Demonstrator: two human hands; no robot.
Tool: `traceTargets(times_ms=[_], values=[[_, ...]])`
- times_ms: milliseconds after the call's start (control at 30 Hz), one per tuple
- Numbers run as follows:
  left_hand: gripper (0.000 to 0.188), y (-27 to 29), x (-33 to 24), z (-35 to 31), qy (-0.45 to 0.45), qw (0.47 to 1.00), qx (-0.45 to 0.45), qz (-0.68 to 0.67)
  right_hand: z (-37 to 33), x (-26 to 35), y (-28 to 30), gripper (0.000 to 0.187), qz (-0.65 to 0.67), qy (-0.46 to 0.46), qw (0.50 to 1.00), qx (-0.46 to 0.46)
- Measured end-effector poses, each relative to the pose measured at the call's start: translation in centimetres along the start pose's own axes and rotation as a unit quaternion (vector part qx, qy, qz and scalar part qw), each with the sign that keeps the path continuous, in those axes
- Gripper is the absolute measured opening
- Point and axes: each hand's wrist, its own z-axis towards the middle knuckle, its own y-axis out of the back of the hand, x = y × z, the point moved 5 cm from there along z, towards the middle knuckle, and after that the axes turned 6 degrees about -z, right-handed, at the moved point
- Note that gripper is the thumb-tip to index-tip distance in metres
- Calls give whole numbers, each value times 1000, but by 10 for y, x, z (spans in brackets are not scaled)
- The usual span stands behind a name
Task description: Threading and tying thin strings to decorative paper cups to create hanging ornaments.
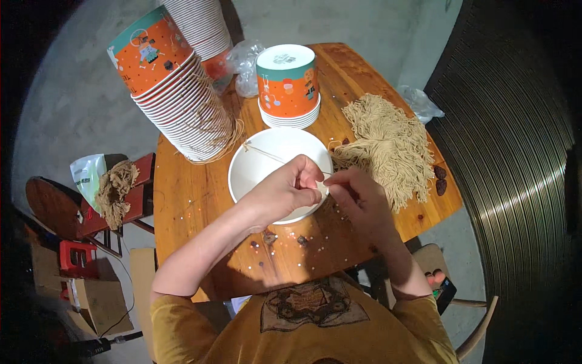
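Observation:
A round white bowl (239, 173) stands in the middle of the wooden table, and both my hands are over it. My left hand (294, 185) is closed, with thumb and fingers pinching a thin tan string (264, 153). The string trails from that hand across the bowl to its far left rim. Close beside it, my right hand (354, 197) pinches with thumb and forefinger at a thin strand that runs between the two hands. Whatever small thing sits at the fingertips is too fine to make out.
A heap of tan strings (391, 148) lies to the right, near dark brown lumps (440, 182). Orange paper buckets (288, 91) stand upside down beyond the bowl; a tall leaning stack (176, 103) is at left. Small beads (291, 250) are scattered along the near table (212, 267).

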Motion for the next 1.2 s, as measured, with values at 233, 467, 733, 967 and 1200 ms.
traceTargets(times_ms=[233, 467, 733, 967, 1200], values=[[23, -9, -13, -5, -102, 985, -25, 134, 3, 5, 1, 13, 20, 3, 1000, 17], [28, -12, -18, -8, -136, 966, -37, 219, 6, 5, 0, 17, 25, -49, 997, 46], [18, -4, -18, -16, -140, 955, -80, 248, 5, 3, 0, 14, 27, -55, 998, 30], [16, -10, -8, -10, -60, 978, -65, 191, 1, 0, 0, 10, 27, -27, 999, -9], [13, -6, 0, 1, -42, 993, -40, 107, 1, 1, 0, 12, 35, -42, 998, -11]])
